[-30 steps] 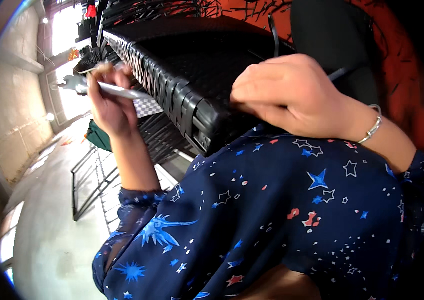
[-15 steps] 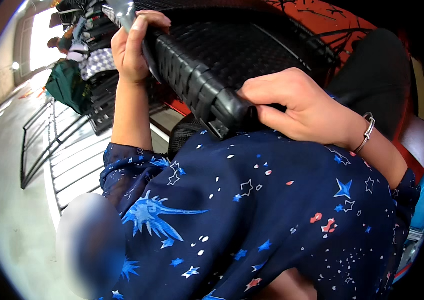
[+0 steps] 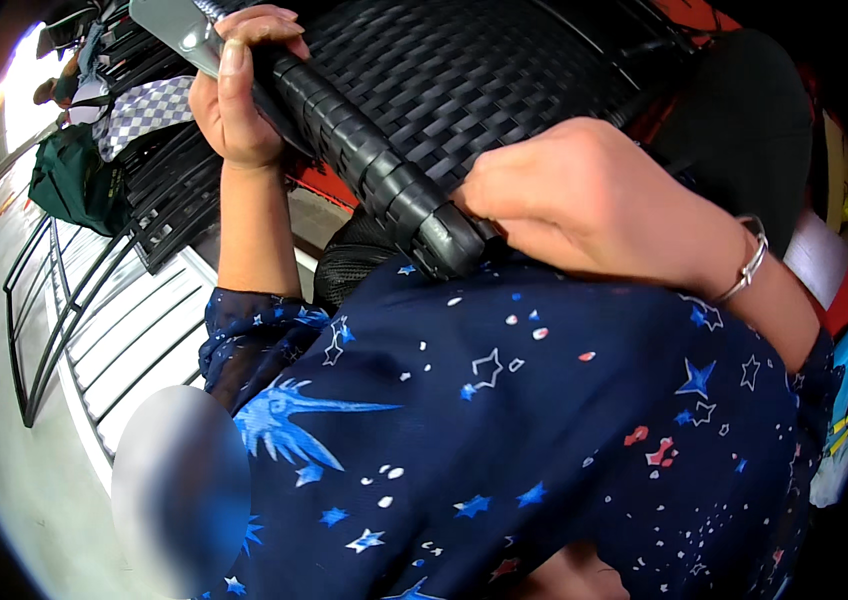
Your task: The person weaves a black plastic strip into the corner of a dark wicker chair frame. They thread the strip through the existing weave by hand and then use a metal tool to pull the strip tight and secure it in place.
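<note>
Woven black chair (image 3: 464,90) drawn closer; left hand (image 3: 239,95) fingers clamped on its rim, right hand (image 3: 584,200) gripping its corner

Hands: two — left hand (image 3: 239,95) and right hand (image 3: 584,195), both closed on the same piece.
Black woven wicker chair (image 3: 464,90): one.
Grey metal chair leg (image 3: 176,32): one visible.
Silver bracelet (image 3: 747,266): one, on the right wrist.
Dark green bag (image 3: 69,180): one.
Checked cloth (image 3: 144,110): one.
Black metal frame (image 3: 39,330) on the floor: one.
</note>
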A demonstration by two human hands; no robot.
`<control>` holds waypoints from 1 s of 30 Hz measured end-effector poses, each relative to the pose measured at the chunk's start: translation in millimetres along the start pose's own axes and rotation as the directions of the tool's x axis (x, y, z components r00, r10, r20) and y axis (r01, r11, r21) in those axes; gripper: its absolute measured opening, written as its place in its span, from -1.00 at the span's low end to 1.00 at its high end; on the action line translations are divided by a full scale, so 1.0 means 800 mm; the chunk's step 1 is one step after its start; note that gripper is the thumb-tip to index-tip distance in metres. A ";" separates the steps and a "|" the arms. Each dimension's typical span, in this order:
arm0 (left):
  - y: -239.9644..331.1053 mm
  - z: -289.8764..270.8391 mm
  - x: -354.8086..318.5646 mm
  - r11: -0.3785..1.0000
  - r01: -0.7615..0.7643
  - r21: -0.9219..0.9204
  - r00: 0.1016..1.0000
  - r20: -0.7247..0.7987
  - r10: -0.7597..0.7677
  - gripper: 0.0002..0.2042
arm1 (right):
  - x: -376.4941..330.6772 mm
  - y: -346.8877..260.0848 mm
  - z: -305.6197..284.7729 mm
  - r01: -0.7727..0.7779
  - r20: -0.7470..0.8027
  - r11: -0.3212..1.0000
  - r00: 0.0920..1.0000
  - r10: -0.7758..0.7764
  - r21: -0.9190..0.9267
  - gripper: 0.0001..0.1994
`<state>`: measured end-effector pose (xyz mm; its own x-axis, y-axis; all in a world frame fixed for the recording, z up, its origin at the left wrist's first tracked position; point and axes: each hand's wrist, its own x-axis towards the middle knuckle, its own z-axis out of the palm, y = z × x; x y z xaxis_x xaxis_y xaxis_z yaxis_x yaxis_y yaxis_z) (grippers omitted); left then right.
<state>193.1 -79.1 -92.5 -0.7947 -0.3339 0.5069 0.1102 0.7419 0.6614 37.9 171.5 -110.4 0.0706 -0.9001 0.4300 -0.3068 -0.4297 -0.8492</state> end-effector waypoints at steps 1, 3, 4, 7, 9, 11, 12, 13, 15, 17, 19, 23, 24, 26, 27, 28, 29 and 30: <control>0.002 0.000 0.009 0.997 -0.066 0.041 0.997 0.054 0.063 -0.54 | -0.005 0.000 0.000 0.006 -0.024 1.000 1.000 -0.006 0.018 -0.84; 0.014 0.007 0.020 0.998 -0.059 -0.017 0.995 0.079 0.061 -0.56 | -0.014 -0.006 -0.011 -0.040 -0.069 0.997 0.997 0.036 -0.063 -0.84; 0.016 0.006 0.021 0.998 -0.054 -0.039 0.994 0.088 0.058 -0.57 | -0.014 -0.009 -0.014 -0.069 -0.100 0.995 0.993 0.063 -0.066 -0.83; 0.009 -0.008 0.020 0.939 0.113 -0.326 0.992 0.097 -0.086 -0.63 | -0.008 -0.016 -0.022 -0.116 -0.159 0.993 0.981 0.113 -0.013 -0.80; 0.007 0.006 0.021 0.983 0.100 -0.151 0.993 0.077 -0.089 -0.53 | -0.005 -0.013 -0.016 -0.112 -0.225 0.992 0.967 0.121 0.054 -0.79; 0.017 0.010 0.032 0.982 0.163 -0.094 0.984 0.090 -0.155 -0.55 | -0.009 0.002 -0.016 -0.088 -0.293 0.984 0.947 0.131 0.156 -0.82; -0.010 0.006 0.031 0.973 0.099 -0.211 0.988 0.136 -0.071 -0.55 | -0.010 0.013 -0.014 -0.045 -0.357 0.980 0.927 0.113 0.194 -0.83; 0.007 0.009 0.036 0.974 0.170 -0.147 0.983 0.095 -0.158 -0.58 | -0.009 0.007 -0.017 -0.086 -0.344 0.975 0.926 0.154 0.205 -0.83; -0.038 0.001 0.027 0.909 0.187 -0.373 0.979 -0.002 -0.202 -0.59 | -0.004 -0.002 -0.023 -0.143 -0.310 0.975 0.932 0.190 0.168 -0.84; -0.021 -0.004 0.039 0.967 0.140 -0.212 0.984 0.139 -0.112 -0.59 | -0.003 -0.005 -0.024 -0.119 -0.300 0.980 0.940 0.163 0.160 -0.84; -0.015 -0.001 0.037 0.969 0.166 -0.184 0.982 0.124 -0.145 -0.59 | -0.003 -0.005 -0.022 -0.134 -0.277 0.974 0.944 0.181 0.180 -0.84; -0.015 0.005 0.040 0.979 0.117 -0.169 0.988 0.120 -0.098 -0.58 | -0.013 -0.007 -0.021 -0.386 -0.065 0.867 0.903 0.425 0.317 -0.82; -0.014 0.002 0.042 0.981 0.113 -0.159 0.987 0.134 -0.092 -0.57 | -0.014 -0.008 -0.017 -0.440 0.003 0.757 0.866 0.501 0.484 -0.82; -0.017 -0.002 0.044 0.986 0.108 -0.123 0.986 0.139 -0.091 -0.56 | -0.017 0.000 -0.012 -0.474 0.140 0.480 0.804 0.578 0.738 -0.82; -0.014 -0.001 0.044 0.985 0.132 -0.108 0.984 0.138 -0.116 -0.56 | -0.017 0.001 -0.014 -0.486 0.173 0.416 0.784 0.596 0.769 -0.82; -0.005 0.001 0.045 0.984 0.154 -0.092 0.980 0.138 -0.140 -0.56 | -0.017 0.000 -0.019 -0.494 0.205 0.350 0.764 0.611 0.796 -0.82; -0.001 0.002 0.046 0.982 0.176 -0.076 0.977 0.137 -0.164 -0.56 | -0.017 -0.001 -0.022 -0.500 0.239 0.283 0.745 0.623 0.819 -0.81; -0.003 0.002 0.046 0.983 0.164 -0.087 0.979 0.136 -0.151 -0.56 | -0.018 -0.001 -0.023 -0.506 0.240 0.250 0.716 0.656 0.826 -0.81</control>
<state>163.1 -92.4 -76.4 -0.8761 -0.3597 0.3210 0.0303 0.6235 0.7813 19.7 185.7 -110.1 0.0771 -0.9433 -0.3228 0.6712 0.2885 -0.6828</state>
